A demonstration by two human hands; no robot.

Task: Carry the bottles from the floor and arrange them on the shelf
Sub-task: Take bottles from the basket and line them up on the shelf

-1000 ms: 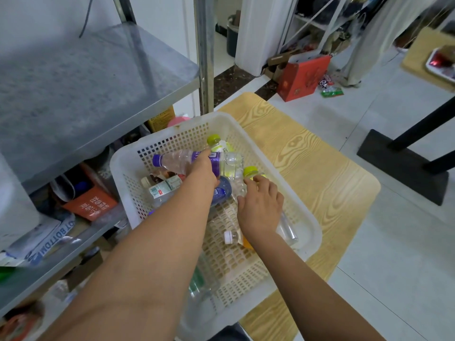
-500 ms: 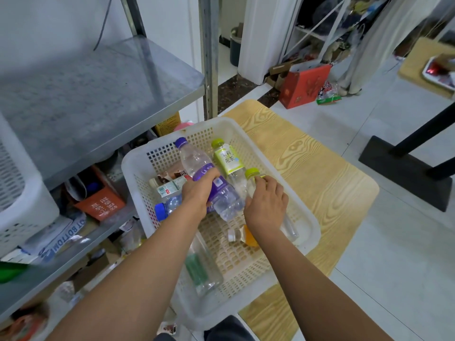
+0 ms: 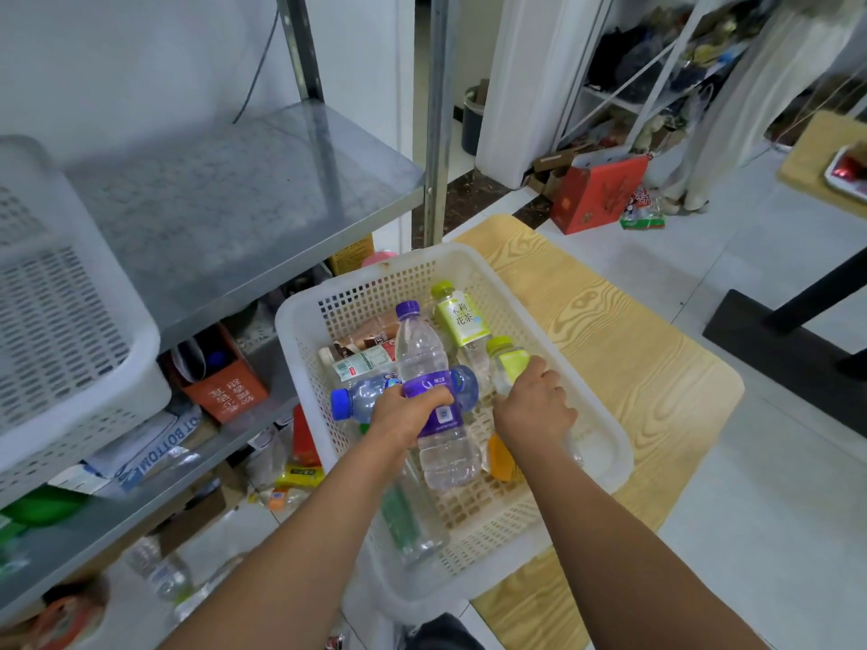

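The left hand [image 3: 408, 415] is gripping the purple-capped bottle [image 3: 422, 358], its fingers curling round the purple label at the bottle's middle. This clear bottle is tilting with its cap pointing to the far side and is lying above the other bottles in the white basket [image 3: 605, 443]. The right hand [image 3: 535, 408] is wrapping its fingers round the body of a yellow-capped bottle [image 3: 504, 356] at the basket's right side; that bottle's cap and the top of its label are showing just beyond the knuckles.

The basket is sitting on a wood-grain desk [image 3: 633, 368], with its near end hanging past the desk's edge. Inside it, a green tea bottle [image 3: 460, 316] is lying at the far side, just right of the purple cap. A blue-capped bottle [image 3: 356, 398] is lying crosswise under the gripped one, its cap pointing left. A brown-labelled bottle [image 3: 370, 337] and a white-labelled bottle [image 3: 363, 363] are resting against the far left wall. An orange bottle [image 3: 502, 459] is peeking out beneath the right wrist, and a clear bottle with a green label [image 3: 408, 523] is lying near the left forearm.

To the left, the metal shelf [image 3: 234, 218] is carrying a second white basket [image 3: 70, 344] at its left end. A red box [image 3: 598, 192] is standing on the floor far off.
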